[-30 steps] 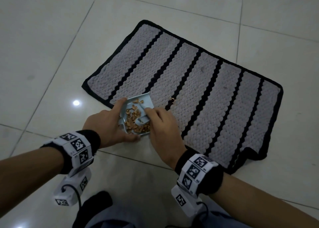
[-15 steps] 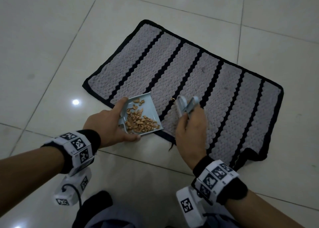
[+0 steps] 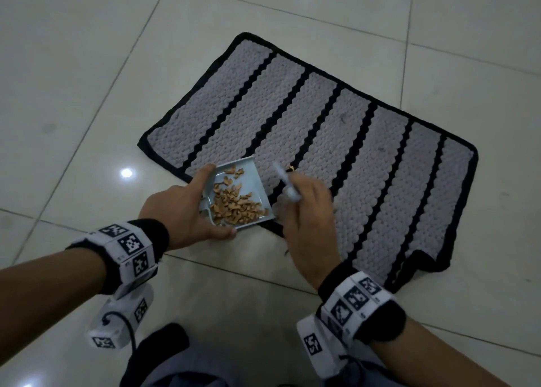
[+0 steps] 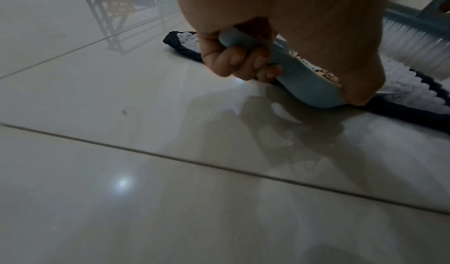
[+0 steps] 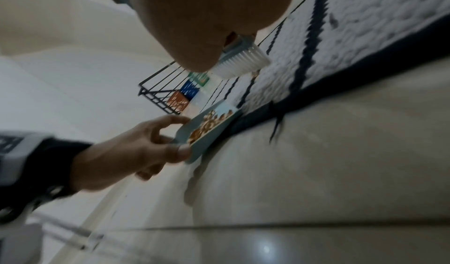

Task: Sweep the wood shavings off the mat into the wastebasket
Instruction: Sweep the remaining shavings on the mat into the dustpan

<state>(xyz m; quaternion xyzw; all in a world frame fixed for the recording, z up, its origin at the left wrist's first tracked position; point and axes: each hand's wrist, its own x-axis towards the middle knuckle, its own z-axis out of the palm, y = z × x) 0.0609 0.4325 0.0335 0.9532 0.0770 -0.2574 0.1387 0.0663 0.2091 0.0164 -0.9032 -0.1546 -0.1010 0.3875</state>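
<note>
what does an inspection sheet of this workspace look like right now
surface: glossy pale tiled floor.
job's things: grey black-striped woven mat; light blue plastic dustpan holding brown wood shavings; one stray shaving on the mat; small white-bristled brush.
clutter: nothing seen.
hands: left hand grips dustpan; right hand holds brush.
cables: black cable at left wrist camera.
surroundings: dark wire basket.

The floor (image 3: 73, 73) was pale glossy tile with thin dark grout lines, and ceiling lights showed in it as small bright spots. A grey woven mat (image 3: 380, 181) with black stripes and a black border lay flat on it, set at a slant to the grout lines. At the mat's near right corner the border buckled into a small wave.
</note>
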